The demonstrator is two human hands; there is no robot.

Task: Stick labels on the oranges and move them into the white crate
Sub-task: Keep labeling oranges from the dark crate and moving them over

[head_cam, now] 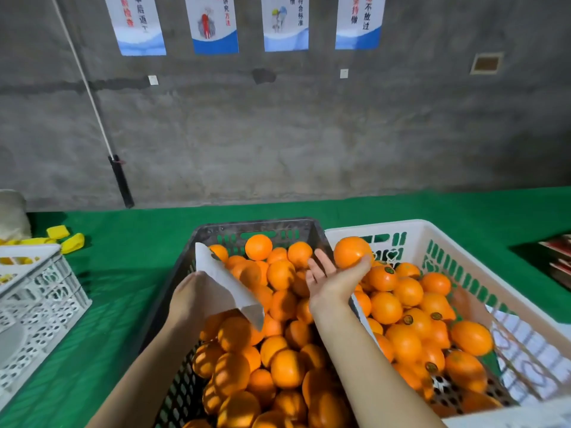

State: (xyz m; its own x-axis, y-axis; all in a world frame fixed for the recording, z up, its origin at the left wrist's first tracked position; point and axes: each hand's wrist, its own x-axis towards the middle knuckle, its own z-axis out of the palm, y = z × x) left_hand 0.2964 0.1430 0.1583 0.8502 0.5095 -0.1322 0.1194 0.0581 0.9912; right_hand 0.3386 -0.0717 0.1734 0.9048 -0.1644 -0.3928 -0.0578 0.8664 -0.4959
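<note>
A black crate [256, 225] in front of me is heaped with unlabelled oranges [281, 274]. To its right stands the white crate [482, 282], holding several oranges with dark round labels [384, 278]. My left hand [194, 293] grips a white label sheet [227, 281] over the black crate's left side. My right hand [332, 281] is palm up with its fingers straight, above the edge where the two crates meet. One orange [352, 251] sits at its thumb tip, over the white crate's back left corner; no label shows on it.
The crates stand on a green-covered table [139, 242] against a grey concrete wall. Another white perforated crate [40, 288] sits at the left, with yellow pieces [66, 239] behind it. A black-handled pole [120, 180] leans on the wall. Red packs [559, 257] lie at the right edge.
</note>
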